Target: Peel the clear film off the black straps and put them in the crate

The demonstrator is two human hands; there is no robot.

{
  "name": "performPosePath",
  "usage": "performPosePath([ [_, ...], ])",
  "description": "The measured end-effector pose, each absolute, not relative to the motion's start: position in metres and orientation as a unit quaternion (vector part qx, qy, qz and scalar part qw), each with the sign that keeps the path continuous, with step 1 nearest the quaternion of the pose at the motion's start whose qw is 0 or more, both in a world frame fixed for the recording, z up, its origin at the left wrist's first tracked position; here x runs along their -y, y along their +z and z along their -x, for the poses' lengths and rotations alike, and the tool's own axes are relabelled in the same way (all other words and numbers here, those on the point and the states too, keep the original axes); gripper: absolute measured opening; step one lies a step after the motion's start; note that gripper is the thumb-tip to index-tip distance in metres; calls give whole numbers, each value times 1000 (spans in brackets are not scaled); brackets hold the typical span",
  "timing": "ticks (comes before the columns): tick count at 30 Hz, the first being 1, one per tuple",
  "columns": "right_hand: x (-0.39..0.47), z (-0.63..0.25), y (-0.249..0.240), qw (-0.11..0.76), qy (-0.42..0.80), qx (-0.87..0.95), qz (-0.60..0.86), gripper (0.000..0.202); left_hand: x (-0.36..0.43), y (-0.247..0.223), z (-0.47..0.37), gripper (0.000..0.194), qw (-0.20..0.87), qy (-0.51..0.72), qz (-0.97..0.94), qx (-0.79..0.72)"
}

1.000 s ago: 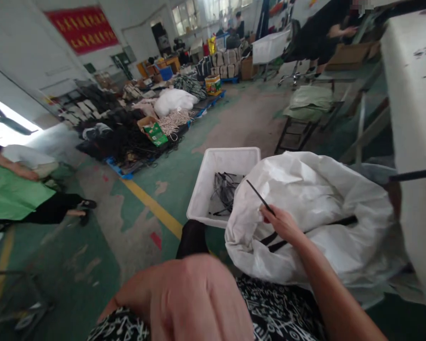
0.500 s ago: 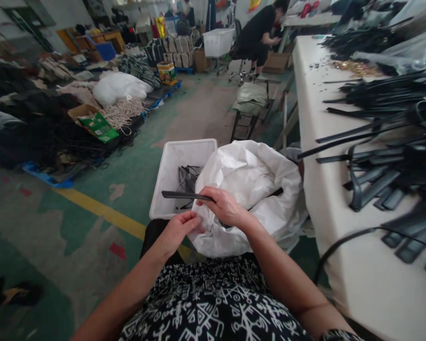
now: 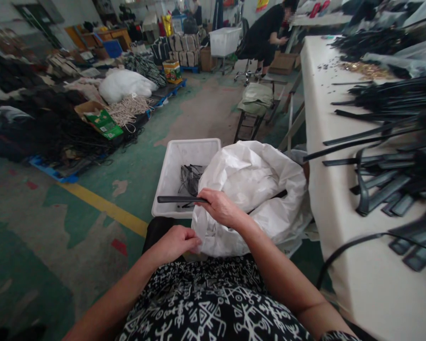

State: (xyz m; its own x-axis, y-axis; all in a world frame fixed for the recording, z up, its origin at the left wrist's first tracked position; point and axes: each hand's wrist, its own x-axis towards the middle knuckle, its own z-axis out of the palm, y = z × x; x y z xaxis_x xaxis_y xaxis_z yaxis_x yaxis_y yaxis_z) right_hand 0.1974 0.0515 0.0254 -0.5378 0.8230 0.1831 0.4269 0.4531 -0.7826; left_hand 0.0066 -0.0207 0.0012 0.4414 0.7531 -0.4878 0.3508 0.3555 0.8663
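Lower now, left hand (image 3: pixel 177 242) (right hand (image 3: pixel 218 208) pinches black strip (image 3: pixel 179 199)).

The strap (image 3: pixel 179 199) is a thin, flat black strip, lying level and pointing left out of the right hand (image 3: pixel 218 208), its free end over the near rim of the white bin (image 3: pixel 170 175). The sack (image 3: pixel 255 189) is a big white woven bag, crumpled and slumped just right of the bin and touching it. Its near edge is pinched in the left hand (image 3: pixel 177 241), and another black strap (image 3: pixel 279 194) pokes from its folds.
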Motion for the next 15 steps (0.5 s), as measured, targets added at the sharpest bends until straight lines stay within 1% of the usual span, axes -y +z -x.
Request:
performPosePath([
  [2,-51,-199,24,299,373,774,415,15,4,10,3,17,672,190,-514,-498],
  [3,-51,-201,24,311,396,750,429,17,-6,19,13,16,687,239,-472,-499],
  [5,-49,-208,25,335,454,694,447,23,-29,50,39,16,678,396,-356,-507],
  [7,-45,-216,28,342,496,658,451,29,-47,93,72,28,592,591,-252,-487],
  [8,-43,-219,30,339,508,654,446,30,-53,115,87,33,544,682,-213,-440],
  [9,-40,-221,32,331,517,657,438,31,-57,135,100,34,506,753,-193,-373],
  [10,-38,-222,34,321,524,662,428,31,-59,150,109,34,473,796,-185,-330],
  [12,-33,-220,37,302,537,678,400,31,-57,161,113,36,437,836,-167,-285],
  [13,-32,-218,39,295,538,686,391,32,-54,155,109,38,442,832,-147,-301],
  [15,-28,-211,40,281,522,700,398,34,-48,125,90,41,490,781,-80,-378],
])
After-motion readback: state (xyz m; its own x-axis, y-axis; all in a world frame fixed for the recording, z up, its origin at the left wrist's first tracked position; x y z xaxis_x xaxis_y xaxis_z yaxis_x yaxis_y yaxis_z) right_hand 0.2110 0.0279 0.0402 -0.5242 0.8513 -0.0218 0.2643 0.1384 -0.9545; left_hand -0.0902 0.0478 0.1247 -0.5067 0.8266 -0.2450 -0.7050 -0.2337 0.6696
